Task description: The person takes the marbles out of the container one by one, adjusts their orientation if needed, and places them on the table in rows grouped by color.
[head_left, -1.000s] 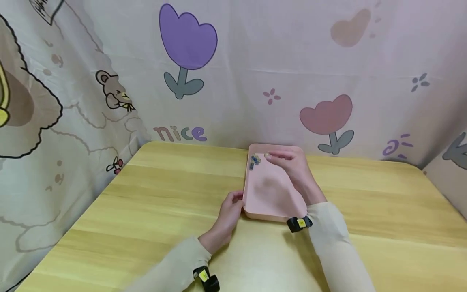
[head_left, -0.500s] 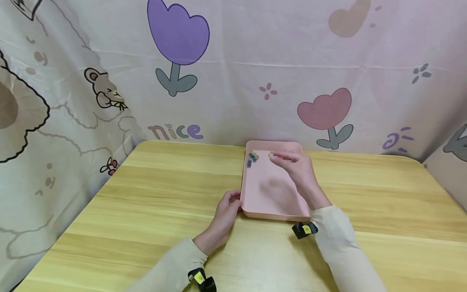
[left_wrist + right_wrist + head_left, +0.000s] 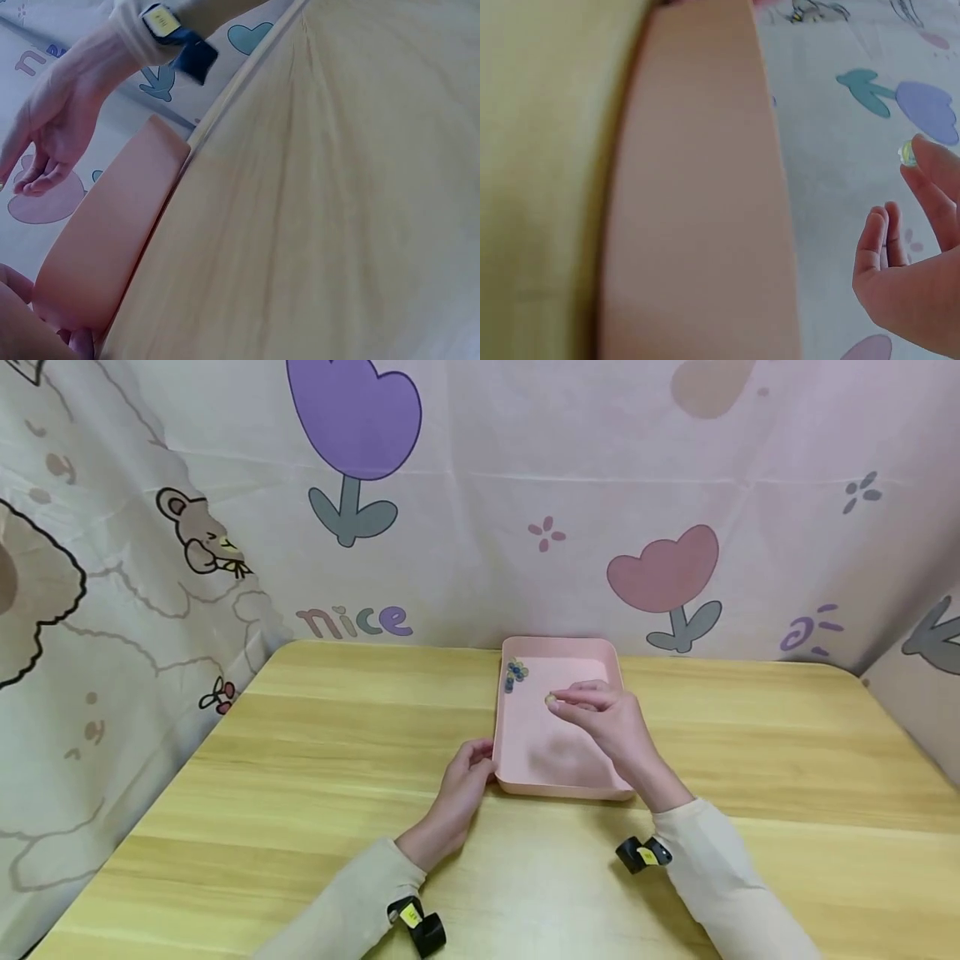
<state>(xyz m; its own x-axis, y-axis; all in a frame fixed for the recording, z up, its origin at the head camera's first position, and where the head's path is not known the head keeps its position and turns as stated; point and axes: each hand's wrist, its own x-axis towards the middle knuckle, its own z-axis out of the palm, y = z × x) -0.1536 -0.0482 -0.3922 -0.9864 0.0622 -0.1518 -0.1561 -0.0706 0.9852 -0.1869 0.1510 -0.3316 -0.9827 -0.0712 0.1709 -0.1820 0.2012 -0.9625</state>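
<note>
My right hand [image 3: 622, 727] pinches a small clear glass marble [image 3: 907, 153] with a yellow-green tint between thumb and index finger. It hovers over the middle of a shallow pink tray [image 3: 558, 792]; the other fingers curl loosely. My left hand [image 3: 461, 785] grips the tray's left wall near the front corner, part of its fingers hidden by the wall. Inside the tray, at the back left, several blue and yellowish marbles [image 3: 516, 673] lie grouped in a flower-like cluster. The left wrist view shows the left fingers [image 3: 15, 283] against the tray's outer wall.
The tray stands on a wood-grain table [image 3: 360, 727], close to its back edge. Behind hangs a white cloth [image 3: 480, 527] printed with flowers and a bear. Black camera straps [image 3: 643, 855] sit on both wrists.
My right hand has drawn back from the far end of the tray toward its middle, still pinching the marble. The left hand keeps its place on the tray; the head view has shifted slightly.
</note>
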